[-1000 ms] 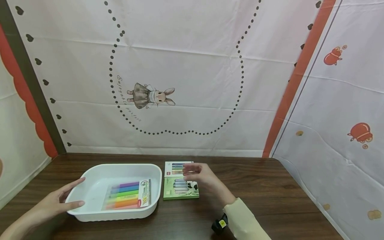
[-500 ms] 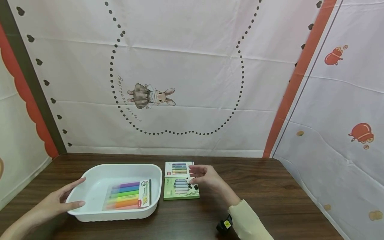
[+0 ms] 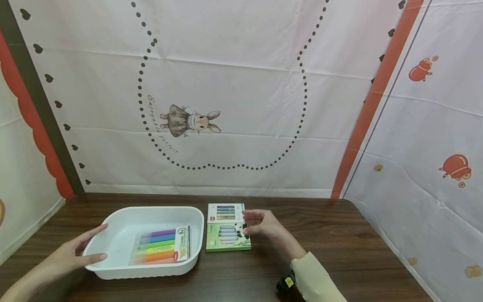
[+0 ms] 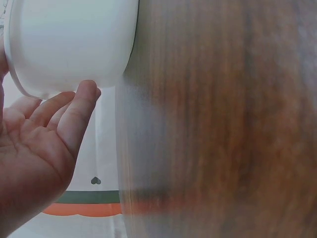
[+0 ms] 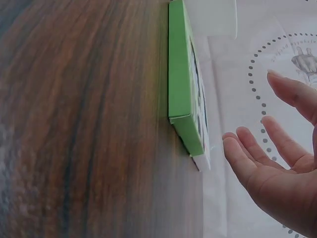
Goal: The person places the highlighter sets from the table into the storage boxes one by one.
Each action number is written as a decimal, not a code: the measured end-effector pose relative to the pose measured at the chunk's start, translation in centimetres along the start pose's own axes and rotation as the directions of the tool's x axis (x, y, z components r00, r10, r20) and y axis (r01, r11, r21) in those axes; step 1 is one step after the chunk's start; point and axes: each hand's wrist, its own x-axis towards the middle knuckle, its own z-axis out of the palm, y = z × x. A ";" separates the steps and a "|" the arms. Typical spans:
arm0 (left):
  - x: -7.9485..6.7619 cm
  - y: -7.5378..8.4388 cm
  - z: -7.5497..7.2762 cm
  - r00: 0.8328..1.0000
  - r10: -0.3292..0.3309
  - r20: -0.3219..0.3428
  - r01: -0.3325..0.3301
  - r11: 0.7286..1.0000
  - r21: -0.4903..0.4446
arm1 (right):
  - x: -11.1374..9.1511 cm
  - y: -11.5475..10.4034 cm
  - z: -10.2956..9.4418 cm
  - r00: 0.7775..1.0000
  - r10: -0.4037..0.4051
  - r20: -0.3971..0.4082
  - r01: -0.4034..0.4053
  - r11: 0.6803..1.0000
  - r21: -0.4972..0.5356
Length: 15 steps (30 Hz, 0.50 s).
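The basin (image 3: 151, 272) looks like smooth, faintly glossy plastic, the marker pack (image 3: 156, 247) clear plastic, the green box (image 3: 212, 242) smooth card, the surface (image 3: 339, 251) satiny wood grain, the backdrop (image 3: 245, 105) creased matt cloth.

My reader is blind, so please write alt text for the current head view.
A person's left hand grips a white tray holding a pack of coloured pens on a wooden table. The right hand, empty, hovers near a white box and a green box.
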 end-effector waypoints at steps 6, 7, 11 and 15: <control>0.0 0.0 0.1 1.000 0.003 0.002 -0.002 1.000 -0.020 | 0.1 0.4 -0.2 1.000 0.018 -0.005 -0.019 1.000 -0.022; -0.1 0.0 0.1 1.000 0.009 0.004 -0.009 1.000 -0.021 | 0.1 0.5 -0.2 1.000 0.023 -0.009 -0.024 0.999 -0.025; -0.1 0.2 0.0 1.000 -0.006 0.008 0.006 1.000 -0.024 | 0.1 0.7 -0.3 0.999 0.041 -0.021 -0.042 0.998 -0.039; -0.1 0.4 -0.1 1.000 -0.020 0.013 0.021 1.000 -0.017 | 0.2 0.9 -0.4 0.998 0.055 -0.020 -0.056 0.997 -0.044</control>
